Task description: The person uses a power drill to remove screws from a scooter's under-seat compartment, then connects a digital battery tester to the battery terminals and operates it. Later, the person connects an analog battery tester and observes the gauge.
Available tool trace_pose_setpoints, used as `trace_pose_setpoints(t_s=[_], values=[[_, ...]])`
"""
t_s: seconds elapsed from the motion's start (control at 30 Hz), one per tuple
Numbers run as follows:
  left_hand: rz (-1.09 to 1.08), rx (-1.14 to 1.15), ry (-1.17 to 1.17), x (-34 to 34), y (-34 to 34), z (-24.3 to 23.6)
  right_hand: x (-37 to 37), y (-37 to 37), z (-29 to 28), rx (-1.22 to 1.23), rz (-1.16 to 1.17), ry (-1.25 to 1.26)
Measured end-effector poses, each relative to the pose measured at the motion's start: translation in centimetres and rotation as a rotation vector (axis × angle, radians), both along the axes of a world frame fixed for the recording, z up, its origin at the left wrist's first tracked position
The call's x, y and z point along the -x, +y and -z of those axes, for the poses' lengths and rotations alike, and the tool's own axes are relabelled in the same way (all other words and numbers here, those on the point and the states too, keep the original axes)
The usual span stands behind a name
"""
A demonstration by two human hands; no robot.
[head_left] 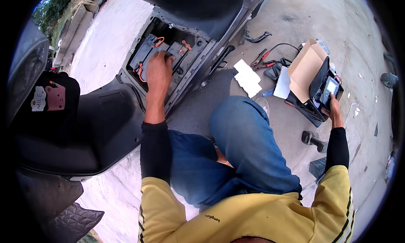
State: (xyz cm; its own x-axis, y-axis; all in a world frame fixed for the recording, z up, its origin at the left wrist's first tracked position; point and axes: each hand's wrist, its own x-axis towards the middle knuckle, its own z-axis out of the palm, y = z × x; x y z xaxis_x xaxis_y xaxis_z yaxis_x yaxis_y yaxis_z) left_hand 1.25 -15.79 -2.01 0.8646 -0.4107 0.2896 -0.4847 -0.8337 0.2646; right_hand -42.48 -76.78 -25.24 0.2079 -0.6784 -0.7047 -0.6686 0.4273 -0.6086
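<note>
Batteries (144, 50) are sitting in the open bay (198, 37), the left hand (159, 69) resting over them (I cannot tell if it is pinching anything). The right hand (334, 111) is gripping a screened meter (330, 89) by the carton (304, 70); a loosening hold could be dropping it.

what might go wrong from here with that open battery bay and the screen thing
The left hand is over the batteries, close to orange-red wires, so it might knock a connection. The handheld device, gripped near its lower end by the right hand, could slip. The red-handled clips lie on the ground and might get stepped on.
</note>
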Motion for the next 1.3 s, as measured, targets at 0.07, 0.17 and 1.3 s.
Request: trace_pose_setpoints(t_s=[0.07,0.17,1.3], values=[[0.044,-0.043,-0.023,-0.4,-1.4,0.4,-1.1,1.6,-1.3,0.061,0.007,0.065],[0.053,-0.154,-0.069,-1.3,-2.4,2.2,-2.9,3.5,-3.6,0.257,-0.091,0.122],[0.013,-0.391,0.000,-2.1,-5.6,2.7,-31.7,-17.0,2.3,0.398,-0.529,0.583]])
